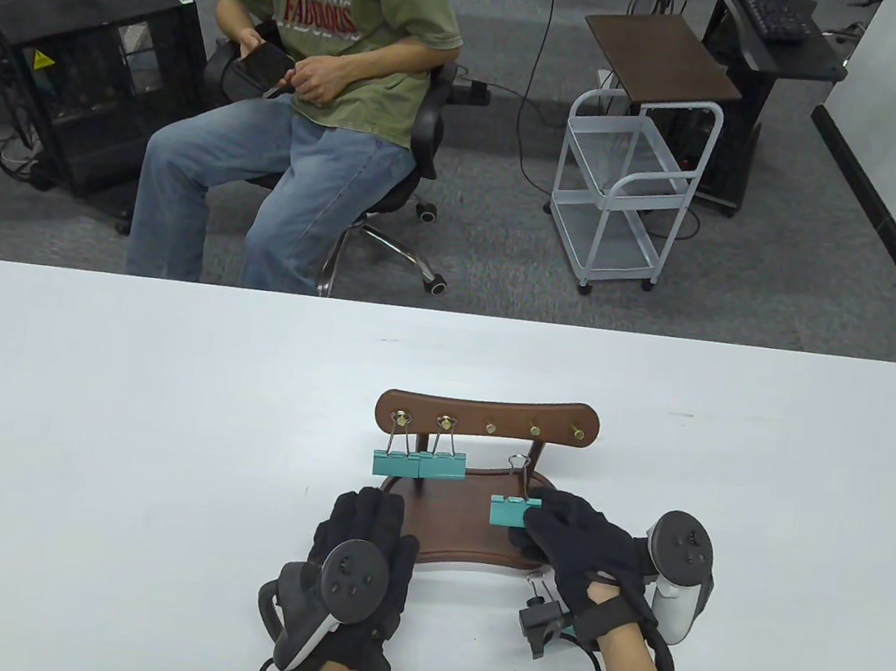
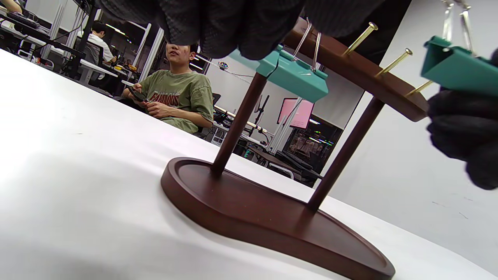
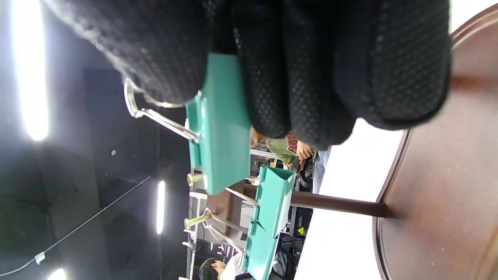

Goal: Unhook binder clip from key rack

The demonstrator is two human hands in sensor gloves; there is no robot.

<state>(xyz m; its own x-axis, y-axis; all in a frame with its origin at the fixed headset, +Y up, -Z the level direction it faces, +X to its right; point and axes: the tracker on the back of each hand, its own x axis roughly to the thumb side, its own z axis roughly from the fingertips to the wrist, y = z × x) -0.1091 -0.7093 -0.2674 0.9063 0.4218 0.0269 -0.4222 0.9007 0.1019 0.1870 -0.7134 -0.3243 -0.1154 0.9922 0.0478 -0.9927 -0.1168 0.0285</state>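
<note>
A brown wooden key rack (image 1: pixel 487 416) with brass hooks stands on its oval base (image 1: pixel 455 530) on the white table. Two teal binder clips (image 1: pixel 396 463) (image 1: pixel 442 465) hang from the two leftmost hooks. My right hand (image 1: pixel 535 520) pinches a third teal binder clip (image 1: pixel 511 511), held off the hooks above the base's right side. The right wrist view shows my fingers (image 3: pixel 311 70) around this clip (image 3: pixel 225 128). My left hand (image 1: pixel 364 506) lies palm down at the base's left front rim, holding nothing. The left wrist view shows the base (image 2: pixel 272 229) and a hanging clip (image 2: pixel 291 74).
Three hooks on the rack's right side (image 2: pixel 393 62) are bare. A seated person (image 1: pixel 324 88) faces the table's far edge. A white wire cart (image 1: pixel 623 194) stands behind the table at the right.
</note>
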